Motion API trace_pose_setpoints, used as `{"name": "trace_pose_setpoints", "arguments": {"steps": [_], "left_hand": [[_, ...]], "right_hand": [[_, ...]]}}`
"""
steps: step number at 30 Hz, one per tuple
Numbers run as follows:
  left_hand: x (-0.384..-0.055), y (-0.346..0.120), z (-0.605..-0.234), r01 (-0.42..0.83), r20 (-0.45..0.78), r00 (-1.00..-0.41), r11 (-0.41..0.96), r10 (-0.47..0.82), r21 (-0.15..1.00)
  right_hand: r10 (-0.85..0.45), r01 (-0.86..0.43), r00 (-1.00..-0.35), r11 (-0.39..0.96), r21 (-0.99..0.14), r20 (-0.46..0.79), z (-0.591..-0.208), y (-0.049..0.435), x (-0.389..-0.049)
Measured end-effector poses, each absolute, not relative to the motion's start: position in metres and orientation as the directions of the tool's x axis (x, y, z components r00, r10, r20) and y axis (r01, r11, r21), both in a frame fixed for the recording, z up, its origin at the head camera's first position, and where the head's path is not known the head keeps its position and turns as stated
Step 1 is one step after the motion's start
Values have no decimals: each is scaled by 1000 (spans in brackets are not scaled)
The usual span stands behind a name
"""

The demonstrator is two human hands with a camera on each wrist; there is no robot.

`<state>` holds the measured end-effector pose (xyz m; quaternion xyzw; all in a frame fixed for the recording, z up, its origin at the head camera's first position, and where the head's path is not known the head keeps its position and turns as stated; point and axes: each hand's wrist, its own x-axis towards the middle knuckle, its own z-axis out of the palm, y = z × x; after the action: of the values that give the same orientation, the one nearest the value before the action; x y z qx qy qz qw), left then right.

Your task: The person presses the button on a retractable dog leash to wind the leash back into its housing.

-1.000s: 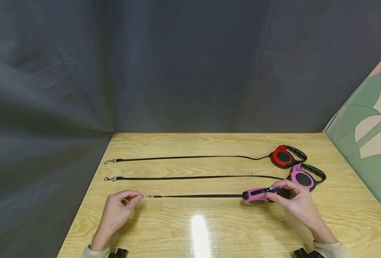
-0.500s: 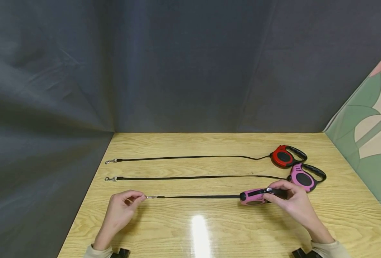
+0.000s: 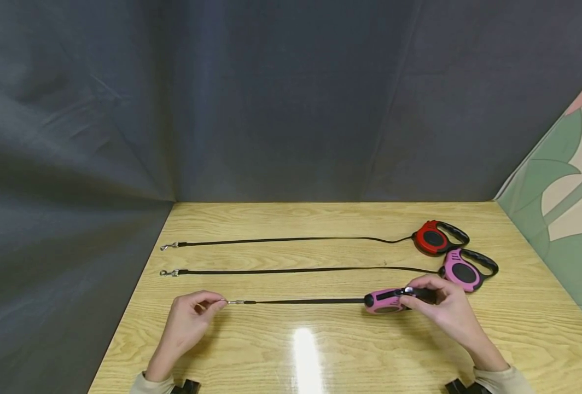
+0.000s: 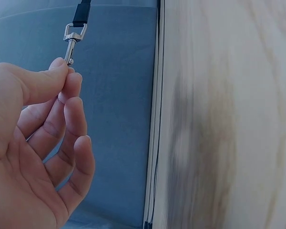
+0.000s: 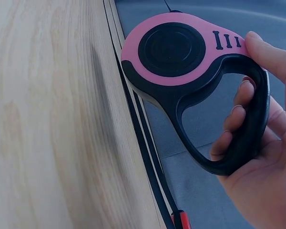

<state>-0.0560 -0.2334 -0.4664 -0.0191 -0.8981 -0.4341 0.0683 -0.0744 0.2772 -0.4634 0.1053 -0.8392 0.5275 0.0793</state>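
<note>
My left hand [image 3: 185, 325] pinches the metal snap hook [image 4: 70, 50] of a retractable dog leash between thumb and index finger; the other fingers are loosely bent. My right hand [image 3: 450, 314] grips the black loop handle [image 5: 250, 129] of that leash, with the thumb at the top of the pink casing [image 5: 171, 50]. The leash is held up over the table, and its black strap [image 3: 308, 301] runs straight between my hands. Behind it, a second pink retractable leash [image 3: 463, 272] and a red one [image 3: 431, 239] lie with straps drawn out leftward.
The light wooden table [image 3: 251, 350] carries the two lying leashes, whose hooks [image 3: 169, 273] are near its left edge. A dark cloth [image 3: 291, 109] stands behind and to the left. At right is a patterned green and cream cloth [image 3: 566, 219].
My left hand has moved slightly right with the hook, and my right hand slightly left with the casing. The strap between them is a little shorter. The two lying leashes stay put.
</note>
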Motion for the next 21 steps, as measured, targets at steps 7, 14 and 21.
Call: {"name": "trace_pose_setpoints", "arguments": {"steps": [7,14,21], "left_hand": [[-55,-231,-467,66,101,-995,623,-20,779],[-56,-230,-468,70,100,-995,627,-12,776],[-57,-228,-469,88,110,-994,643,7,760]], "right_hand": [[-112,-274,-962,411,-870,250,-465,275,-75],[-118,-284,-959,408,-868,258,-466,274,-75],[-124,-279,-960,398,-874,250,-467,272,-76]]}}
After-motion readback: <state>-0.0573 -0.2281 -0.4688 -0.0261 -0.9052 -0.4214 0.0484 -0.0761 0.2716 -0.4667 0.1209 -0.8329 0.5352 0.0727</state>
